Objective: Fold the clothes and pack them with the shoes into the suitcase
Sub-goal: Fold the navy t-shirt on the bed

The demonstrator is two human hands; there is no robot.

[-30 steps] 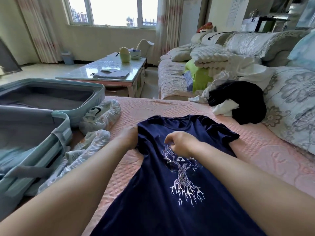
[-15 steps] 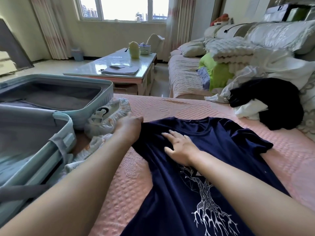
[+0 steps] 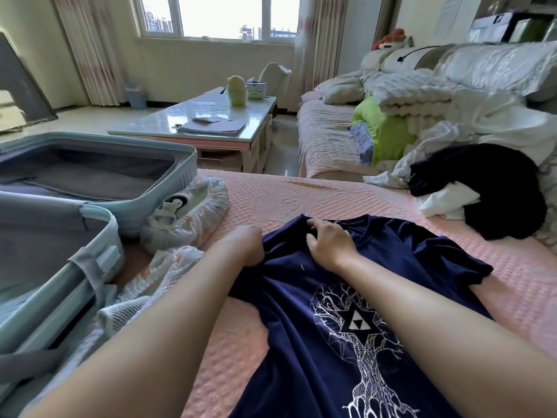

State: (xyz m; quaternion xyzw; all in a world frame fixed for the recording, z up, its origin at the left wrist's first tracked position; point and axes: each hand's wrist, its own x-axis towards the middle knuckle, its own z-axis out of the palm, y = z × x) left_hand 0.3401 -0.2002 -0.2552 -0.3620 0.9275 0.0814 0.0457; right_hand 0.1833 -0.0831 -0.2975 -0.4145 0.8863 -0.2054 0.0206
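Navy cotton, the shirt [image 3: 346, 297] lies chest-up on the bed [image 3: 316, 194], its white tree print facing the camera. Half a second ago the right hand [image 3: 330, 241] lay flat on the chest with straight fingers. Now it has slid up to the collar and its fingers [image 3: 315, 227] are curled, pinching the neckline. The left hand [image 3: 245, 245] has stayed at the shirt's left shoulder, where the cloth now bunches into soft ridges. Its own fingers are hidden under that fold, so I cannot tell whether they grip. I judge that smoothing has given way to the first fold, with the left sleeve about to come inward.

The shirt is thin and limp and creases easily, while the bed cover is pink, quilted and grippy. The hard-shelled suitcase [image 3: 180, 164] stands open just left. The shoes [image 3: 187, 218], in gauzy white covers, rest against it, not yet packed.
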